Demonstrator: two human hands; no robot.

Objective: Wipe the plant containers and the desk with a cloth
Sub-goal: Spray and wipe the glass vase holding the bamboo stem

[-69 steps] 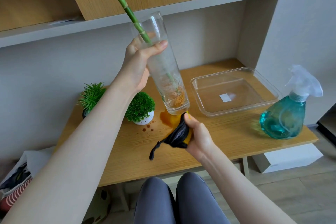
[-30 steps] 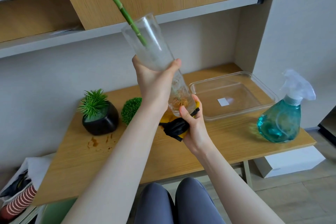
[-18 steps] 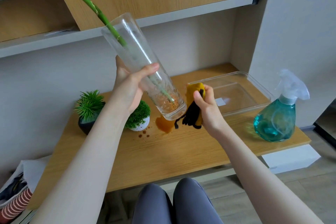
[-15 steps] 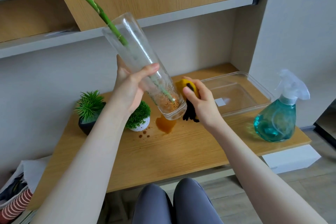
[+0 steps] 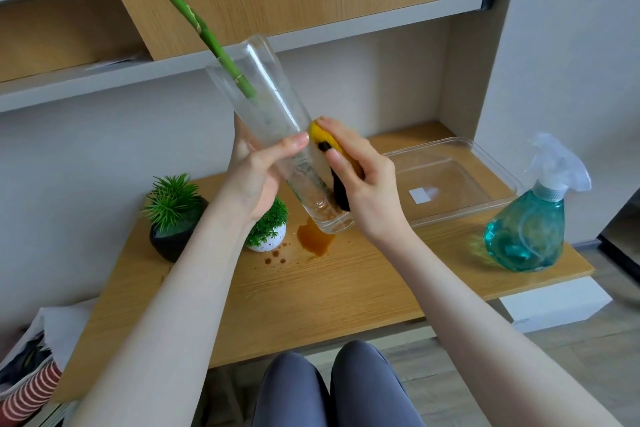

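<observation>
A tall clear glass vase with a green bamboo stalk is held tilted in the air above the wooden desk. My left hand grips its middle. My right hand holds a yellow and black cloth pressed against the vase's right side. Two small plants stand on the desk: one in a black pot, one in a white pot, partly behind my left wrist.
A brown spill with small drops lies on the desk under the vase. A clear plastic tray sits at the back right, a teal spray bottle at the right edge. Shelves hang overhead. My knees are below the desk front.
My right hand has carried the cloth from under the vase's base up its right side to mid height. The vase has stayed tilted in my left hand.
</observation>
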